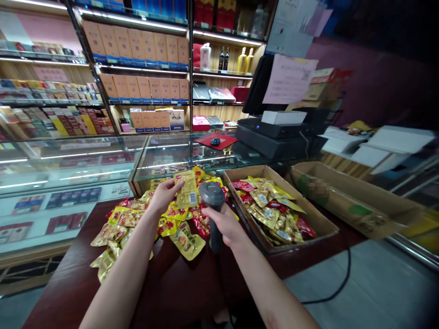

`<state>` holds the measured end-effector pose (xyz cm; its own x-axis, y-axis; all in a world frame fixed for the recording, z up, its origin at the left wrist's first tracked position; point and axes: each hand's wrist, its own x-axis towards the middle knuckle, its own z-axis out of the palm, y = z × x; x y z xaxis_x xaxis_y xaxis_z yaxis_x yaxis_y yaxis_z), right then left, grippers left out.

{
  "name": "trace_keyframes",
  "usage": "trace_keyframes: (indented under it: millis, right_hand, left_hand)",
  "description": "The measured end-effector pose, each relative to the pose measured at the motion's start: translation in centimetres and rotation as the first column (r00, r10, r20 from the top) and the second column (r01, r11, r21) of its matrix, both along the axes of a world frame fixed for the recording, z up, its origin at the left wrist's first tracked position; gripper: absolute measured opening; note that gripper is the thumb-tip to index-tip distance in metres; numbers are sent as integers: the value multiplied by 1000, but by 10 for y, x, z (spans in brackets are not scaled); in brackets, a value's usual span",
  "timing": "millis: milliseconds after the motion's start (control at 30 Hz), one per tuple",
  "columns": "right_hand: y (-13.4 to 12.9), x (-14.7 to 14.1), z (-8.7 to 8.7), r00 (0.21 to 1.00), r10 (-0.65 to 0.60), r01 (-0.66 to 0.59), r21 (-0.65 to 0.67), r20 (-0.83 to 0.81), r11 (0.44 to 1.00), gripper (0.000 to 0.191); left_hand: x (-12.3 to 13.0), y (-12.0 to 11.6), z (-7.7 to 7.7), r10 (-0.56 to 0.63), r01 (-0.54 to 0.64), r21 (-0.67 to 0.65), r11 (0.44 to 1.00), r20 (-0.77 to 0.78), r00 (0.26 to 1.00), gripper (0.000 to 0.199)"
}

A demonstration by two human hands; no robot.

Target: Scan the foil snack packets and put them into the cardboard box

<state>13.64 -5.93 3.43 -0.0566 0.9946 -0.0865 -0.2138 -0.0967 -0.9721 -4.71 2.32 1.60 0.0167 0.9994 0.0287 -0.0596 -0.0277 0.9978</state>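
Observation:
My left hand [168, 194] pinches a gold snack packet [186, 187] by its left edge, its barcode side turned toward me. Wrapped around the handle of a dark grey barcode scanner [212, 194] is my right hand [224, 224]; the scanner's head is beside the packet's right edge. A pile of gold, yellow and red snack packets [118, 224] lies on the dark wood table under and left of my hands. One gold packet [187, 240] rests at the pile's near side. To the right, an open cardboard box [317, 230] holds many similar packets [270, 205].
A second cardboard box [353, 201] stands farther right. Behind the table runs a glass display counter [164, 153] bearing a mouse [215, 142] on a red mat and a black checkout terminal [277, 132]. A black cable [346, 274] hangs at the right. Stocked shelves line the back wall.

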Motion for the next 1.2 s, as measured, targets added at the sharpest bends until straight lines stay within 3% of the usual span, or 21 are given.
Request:
trace_keyframes:
  millis: [133,233,433,567,667,733,833,1033,1200]
  right_hand:
    - [28,25,17,987,18,-33,-91,-160,995,28]
    - [43,52,28,985,9,-28,-107,-173,994,26]
    - [59,131,53,983,-58,41,-103,-172,994,23]
    - [55,183,65,968,-216,210,-62,-131,976,21]
    - [46,206,64,913,-399,403,27,-87,915,18]
    - [41,208,59,895,-440,444,54,-76,894,19]
    - [34,193,51,923,-371,378,61,-103,924,20]
    - [32,122,37,990,-26,32,42,-138,999,18]
    - [43,57,15,984,96,-99,-13,-148,995,17]
  left_hand:
    - [31,-3,10,-155,154,-77,985,-7,988,49]
    - [66,6,21,-251,251,-109,962,12,968,46]
    - [163,44,39,-285,298,-80,951,143,948,45]
    - [230,56,45,-360,376,-61,925,182,915,42]
    - [253,57,41,-392,401,-45,915,143,909,45]
    - [249,55,36,-383,387,-34,921,80,920,49]
    - [218,50,31,-349,348,-26,937,-11,937,53]
    - [103,32,33,-210,223,68,972,-166,964,54]
    - [10,10,23,-28,89,131,987,-408,913,46]
